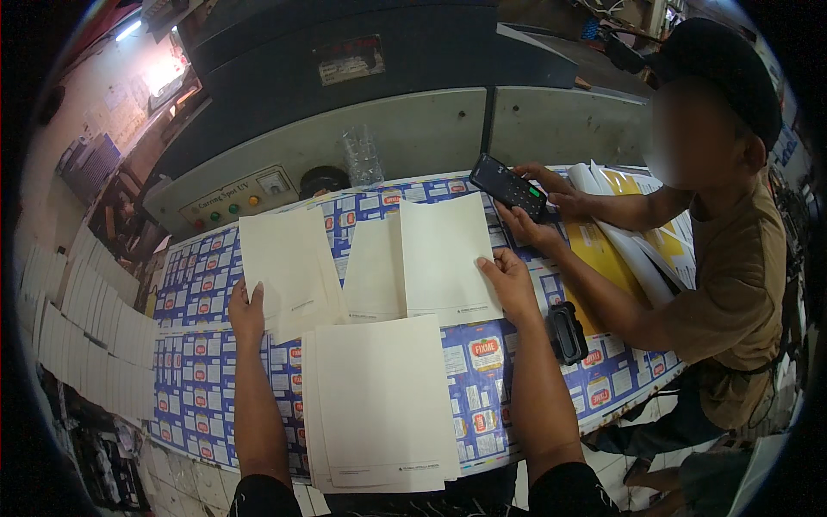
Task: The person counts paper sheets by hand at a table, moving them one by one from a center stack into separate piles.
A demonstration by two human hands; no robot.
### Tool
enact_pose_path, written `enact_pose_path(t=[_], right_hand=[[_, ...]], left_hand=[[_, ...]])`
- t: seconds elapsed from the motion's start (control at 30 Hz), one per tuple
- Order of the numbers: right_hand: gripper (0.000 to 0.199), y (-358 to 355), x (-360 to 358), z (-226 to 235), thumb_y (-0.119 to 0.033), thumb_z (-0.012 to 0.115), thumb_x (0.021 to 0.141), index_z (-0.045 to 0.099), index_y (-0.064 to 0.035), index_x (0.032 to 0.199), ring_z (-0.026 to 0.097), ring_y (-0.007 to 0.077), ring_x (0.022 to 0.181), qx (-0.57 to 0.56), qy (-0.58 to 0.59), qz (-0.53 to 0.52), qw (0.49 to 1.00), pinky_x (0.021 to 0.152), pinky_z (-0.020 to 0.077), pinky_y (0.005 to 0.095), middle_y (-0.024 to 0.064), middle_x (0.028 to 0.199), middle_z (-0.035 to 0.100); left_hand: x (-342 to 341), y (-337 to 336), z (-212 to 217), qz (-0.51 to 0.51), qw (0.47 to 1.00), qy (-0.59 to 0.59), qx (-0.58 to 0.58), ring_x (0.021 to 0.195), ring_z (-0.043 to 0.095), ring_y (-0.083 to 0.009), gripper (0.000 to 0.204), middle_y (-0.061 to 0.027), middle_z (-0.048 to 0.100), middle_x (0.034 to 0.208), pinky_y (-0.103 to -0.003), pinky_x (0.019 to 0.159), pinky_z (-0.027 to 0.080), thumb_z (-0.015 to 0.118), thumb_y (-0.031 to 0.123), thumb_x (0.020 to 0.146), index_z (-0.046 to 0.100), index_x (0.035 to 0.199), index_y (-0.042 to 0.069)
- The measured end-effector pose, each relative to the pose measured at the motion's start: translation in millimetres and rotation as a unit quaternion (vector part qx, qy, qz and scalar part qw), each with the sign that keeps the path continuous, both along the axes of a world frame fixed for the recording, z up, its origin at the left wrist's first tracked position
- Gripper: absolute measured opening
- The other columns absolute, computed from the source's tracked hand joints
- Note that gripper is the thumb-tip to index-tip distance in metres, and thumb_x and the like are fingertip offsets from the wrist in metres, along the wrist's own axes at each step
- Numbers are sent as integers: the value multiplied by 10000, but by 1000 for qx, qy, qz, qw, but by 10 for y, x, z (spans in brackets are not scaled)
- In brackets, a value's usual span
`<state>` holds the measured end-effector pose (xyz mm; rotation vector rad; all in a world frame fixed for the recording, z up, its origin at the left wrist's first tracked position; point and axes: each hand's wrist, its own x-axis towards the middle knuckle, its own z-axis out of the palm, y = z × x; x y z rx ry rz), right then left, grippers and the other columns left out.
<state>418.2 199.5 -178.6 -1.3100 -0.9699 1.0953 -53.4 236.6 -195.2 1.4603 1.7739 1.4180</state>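
Note:
My left hand holds the left edge of a small pile of cream paper sheets, thumb on top. At the right, my right hand pinches the edge of another cream sheet, its thumb on the face and its fingers curled at the side. Between these lies a third cream sheet, partly covered by both. Nearest to me is a slightly fanned stack of cream sheets with small print along the bottom. The fingers under the papers are partly hidden.
A blue-printed sheet covers the table. At right, a person holds a black phone over yellow-and-white sheets. A black case lies near my right forearm. Behind stand a machine and clear plastic cups; paper stacks line the left.

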Motion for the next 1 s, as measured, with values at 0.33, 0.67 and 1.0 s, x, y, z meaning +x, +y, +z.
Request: enact_pose_path(t=[0.33,0.67,1.0], right_hand=[[212,-2,16,-13,-154,672,912,614,17,1023,544,52,678,-2,-6,-1,1000,615,442,196,7,804,629],[220,11,24,-49,-136,657,922,606,33,1053,578,59,696,15,20,8,1000,616,454,197,30,838,658],[214,47,57,-128,-146,669,915,612,21,1037,538,44,662,11,-18,3,1000,597,442,197,-1,788,623]], left_hand=[[45,-3,17,7,1000,0,-3,1024,650,-201,380,-192,668,1137,-290,902,483,578,93,956,497,1274,-98],[61,-2,25,10,1000,7,-4,1050,642,-203,385,-198,661,1152,-288,916,476,579,96,956,491,1271,-107],[63,-7,29,-1,1000,-15,4,1059,638,-199,374,-195,662,1151,-290,928,468,577,85,957,495,1274,-97]])
